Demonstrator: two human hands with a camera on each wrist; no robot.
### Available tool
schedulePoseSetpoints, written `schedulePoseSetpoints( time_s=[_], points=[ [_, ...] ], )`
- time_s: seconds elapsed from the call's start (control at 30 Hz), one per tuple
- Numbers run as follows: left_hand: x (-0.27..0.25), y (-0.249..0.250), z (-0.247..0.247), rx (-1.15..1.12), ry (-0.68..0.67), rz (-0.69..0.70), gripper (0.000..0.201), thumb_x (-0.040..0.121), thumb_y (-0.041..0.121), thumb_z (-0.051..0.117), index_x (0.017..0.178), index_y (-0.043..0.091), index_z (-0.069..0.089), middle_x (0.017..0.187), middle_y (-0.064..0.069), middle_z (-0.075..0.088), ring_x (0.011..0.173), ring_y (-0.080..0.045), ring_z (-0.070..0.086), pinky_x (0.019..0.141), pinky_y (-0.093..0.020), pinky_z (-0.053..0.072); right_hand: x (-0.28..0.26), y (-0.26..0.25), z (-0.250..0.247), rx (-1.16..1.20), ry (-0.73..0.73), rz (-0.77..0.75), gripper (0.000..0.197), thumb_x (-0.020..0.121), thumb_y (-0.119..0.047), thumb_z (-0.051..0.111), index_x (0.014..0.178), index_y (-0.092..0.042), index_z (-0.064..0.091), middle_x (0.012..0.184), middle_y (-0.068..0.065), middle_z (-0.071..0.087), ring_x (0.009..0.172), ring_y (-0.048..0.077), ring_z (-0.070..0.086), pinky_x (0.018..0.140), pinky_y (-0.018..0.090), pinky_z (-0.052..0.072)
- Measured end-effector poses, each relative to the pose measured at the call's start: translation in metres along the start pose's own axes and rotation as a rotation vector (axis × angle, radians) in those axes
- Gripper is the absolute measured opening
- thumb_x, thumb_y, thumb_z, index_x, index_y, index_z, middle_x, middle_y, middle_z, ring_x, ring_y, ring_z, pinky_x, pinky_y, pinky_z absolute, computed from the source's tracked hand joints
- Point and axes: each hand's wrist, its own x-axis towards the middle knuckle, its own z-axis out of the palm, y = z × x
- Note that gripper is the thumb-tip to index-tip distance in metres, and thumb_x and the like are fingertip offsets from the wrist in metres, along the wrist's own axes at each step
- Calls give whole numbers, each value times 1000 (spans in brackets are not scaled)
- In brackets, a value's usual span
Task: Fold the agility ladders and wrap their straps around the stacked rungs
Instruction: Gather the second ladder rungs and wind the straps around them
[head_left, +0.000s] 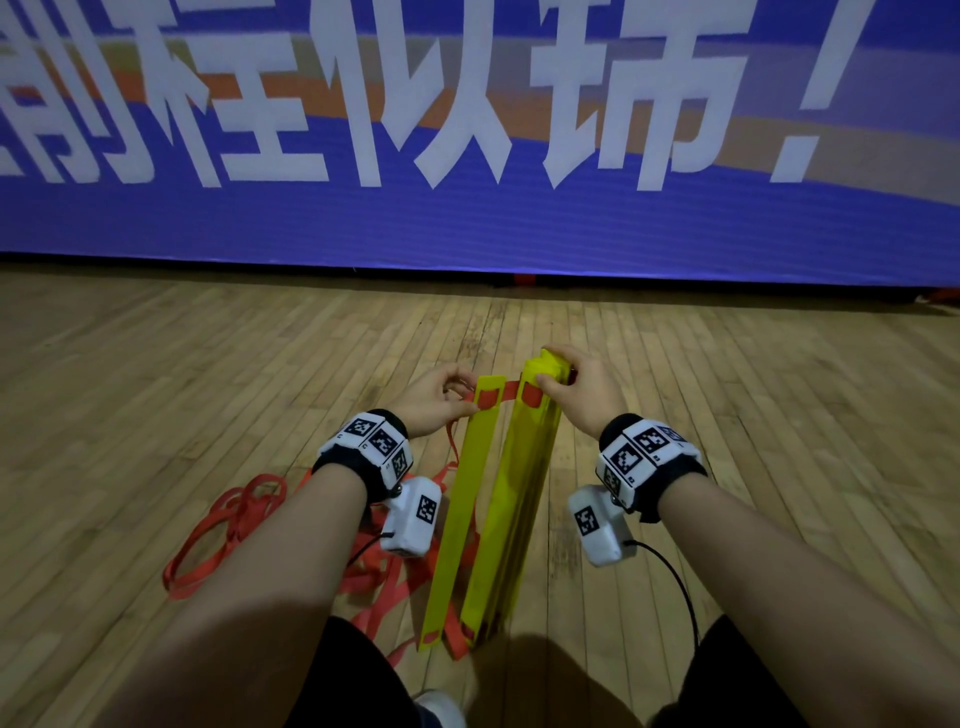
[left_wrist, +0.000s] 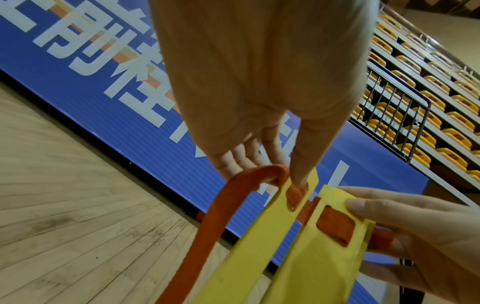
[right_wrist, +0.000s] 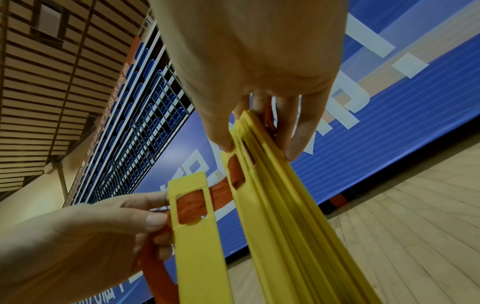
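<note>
The stack of yellow rungs (head_left: 524, 493) stands on end on the floor, and my right hand (head_left: 551, 375) grips its top end, thumb on the near face and fingers (right_wrist: 298, 142) behind. One loose yellow rung (head_left: 475, 499) leans just left of the stack. A short length of red strap (head_left: 511, 389) runs through the slots of both. My left hand (head_left: 461, 399) pinches the loose rung's top end and the strap there; its thumb (left_wrist: 301, 172) presses on the slot. More red strap (head_left: 228, 525) lies looped on the floor to the left.
The floor is wooden boards (head_left: 156, 389). A long blue banner (head_left: 467, 218) with white characters stands across the back. Tiered seats (left_wrist: 428, 92) behind a railing rise beyond it. My dark-clad knees (head_left: 545, 686) are right under the stack.
</note>
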Motion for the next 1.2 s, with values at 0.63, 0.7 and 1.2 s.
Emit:
schedulePoseSetpoints(
  time_s=[0.63,0.7,1.2],
  points=[
    [-6,10,14,95,132,65,26,74,11,80,64,20,58,63,5,56,59,-4,50,54,-9,40,-9,-25,14,-222,-72,75,100,69,-64,70,148,-22,24,148,4,35,131,24,41,98,41,43],
    [-7,9,14,96,135,69,27,74,10,80,62,19,57,62,5,56,59,-2,50,53,-9,39,-9,-26,14,-236,-81,85,103,68,-66,69,149,-22,22,149,3,33,132,25,40,98,42,43],
    [-9,6,5,118,106,52,20,83,11,71,72,24,61,75,2,60,74,-11,54,75,-30,45,-7,-20,2,-175,-41,85,77,73,-55,72,136,-24,41,134,2,50,117,22,52,86,31,44]
  ],
)
